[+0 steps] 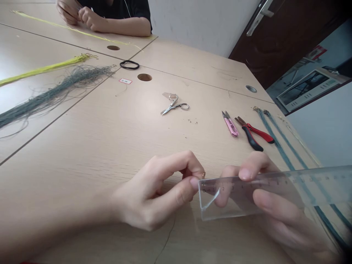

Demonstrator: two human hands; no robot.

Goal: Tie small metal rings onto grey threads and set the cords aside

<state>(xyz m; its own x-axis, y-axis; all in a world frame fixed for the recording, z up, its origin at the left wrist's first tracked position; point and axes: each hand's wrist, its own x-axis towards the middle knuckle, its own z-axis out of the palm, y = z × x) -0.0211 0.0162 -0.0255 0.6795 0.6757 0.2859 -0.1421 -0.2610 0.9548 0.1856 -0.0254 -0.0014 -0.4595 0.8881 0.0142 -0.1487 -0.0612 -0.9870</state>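
The pale wooden bench fills most of the view, with teal strands lying along its right edge and pliers just inboard of them. The clear ruler is held above the bench's near side, its zero end inward and its length running out toward the right edge. It is best kept level and unbent, since a tilt would skew the reading.

The right hand has its grip closed on the ruler, thumb in front and fingers over the top and behind; shifting those fingers off the scale would leave the marks easier to read. The left hand has its grip pinched shut on a tiny gold piece at the ruler's zero corner. A light, steady pinch should keep the piece aligned with the zero mark rather than the plastic's outer end.

The bench's near edge is out of frame, and so is the ruler's far end. Fingertips cover most of the gold piece, and whether the thumb touches the ruler is unclear. A dark thread shows below the left hand, but its upper end is hidden. The ruler's numbers are faint.
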